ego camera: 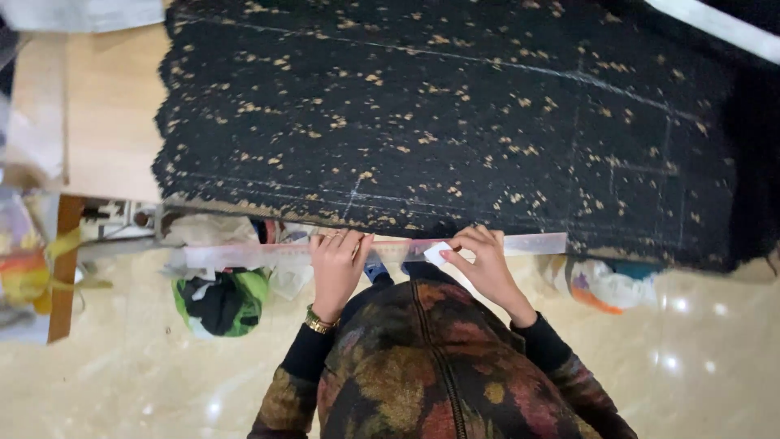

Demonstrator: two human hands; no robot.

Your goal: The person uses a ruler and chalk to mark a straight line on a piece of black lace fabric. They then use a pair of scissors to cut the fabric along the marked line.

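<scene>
Head view, looking down over a table [106, 122] edge. Black cloth [455, 122] with tan flecks covers most of the tabletop, chalk lines drawn across it; bare wood shows only at the table's left end. A long clear ruler [244, 254] lies along the near edge of the cloth, running past the table's front edge on both sides of the hands. Left hand [335, 268] is flat on the ruler, fingers spread and pressing down, not closed around anything; gold watch [319, 321] on that wrist. Right hand [483, 264] sits just right of it at the ruler, thumb and fingers pinched on a small white chalk piece [437, 254] that touches the ruler edge at the cloth's near border. Under the table's front edge, on the shiny floor [122, 382]: a green bag [221, 302] left of the hands, open top, stuffed with black and white fabric scraps; a white bag [605, 284] right of the hands with orange and teal bits showing, contents otherwise unclear. More pale scraps are bunched between the green bag and the left hand. Colourful bundle [20, 268] at the far left, blurred.
</scene>
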